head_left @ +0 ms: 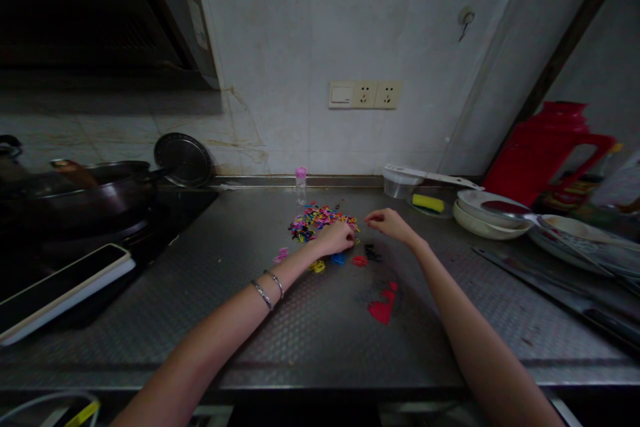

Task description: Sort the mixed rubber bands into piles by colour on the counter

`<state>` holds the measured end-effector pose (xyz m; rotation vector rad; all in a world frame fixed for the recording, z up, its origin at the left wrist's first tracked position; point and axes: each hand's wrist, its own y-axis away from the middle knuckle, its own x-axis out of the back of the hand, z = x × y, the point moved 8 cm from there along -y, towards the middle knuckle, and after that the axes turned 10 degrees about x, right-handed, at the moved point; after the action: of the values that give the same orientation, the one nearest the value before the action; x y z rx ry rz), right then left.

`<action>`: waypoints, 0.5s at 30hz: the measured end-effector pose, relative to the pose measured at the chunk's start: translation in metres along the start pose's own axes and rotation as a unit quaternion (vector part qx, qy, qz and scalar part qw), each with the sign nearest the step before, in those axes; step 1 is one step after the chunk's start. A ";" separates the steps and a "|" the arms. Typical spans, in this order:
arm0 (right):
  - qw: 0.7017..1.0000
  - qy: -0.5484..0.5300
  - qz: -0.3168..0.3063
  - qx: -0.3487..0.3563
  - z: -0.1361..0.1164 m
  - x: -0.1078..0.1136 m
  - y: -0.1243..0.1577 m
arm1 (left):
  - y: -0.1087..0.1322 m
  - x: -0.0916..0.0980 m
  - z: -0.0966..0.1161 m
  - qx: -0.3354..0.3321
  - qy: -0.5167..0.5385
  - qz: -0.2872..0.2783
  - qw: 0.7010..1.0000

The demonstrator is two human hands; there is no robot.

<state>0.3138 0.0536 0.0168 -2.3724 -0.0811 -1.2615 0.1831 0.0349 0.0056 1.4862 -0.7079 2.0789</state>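
Observation:
A loose heap of small colourful rubber bands (320, 215) lies on the metal counter. My left hand (336, 238) rests over its front right edge, fingers curled together; whatever they pinch is hidden. Two bracelets circle that wrist. To the right of the heap, my right hand (389, 223) hovers with thumb and fingertips together, and I cannot make out anything between them. Small single-colour groups lie nearer me: pink bands (281, 254), yellow bands (317, 267), blue bands (338, 258), red bands (359, 260) and black bands (373, 253). Behind the heap stands a clear bottle with a pink cap (301, 173).
A red jagged patch (383, 307) marks the counter. Rightward are a plastic tub (400, 183), a yellow sponge (428, 203), stacked bowls (493, 220), a long knife (540, 287) and a red thermos (543, 147). On the left, a pan (95, 193) sits on the stove near a white-edged device (65, 290).

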 end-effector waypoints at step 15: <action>1.000 -0.003 -0.006 -0.002 -0.003 0.000 0.000 | -0.005 -0.001 0.003 0.028 -0.011 0.016 0.999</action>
<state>0.3117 0.0522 0.0179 -2.3836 -0.0947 -1.2611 0.1887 0.0362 0.0057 1.5411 -0.6904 2.1248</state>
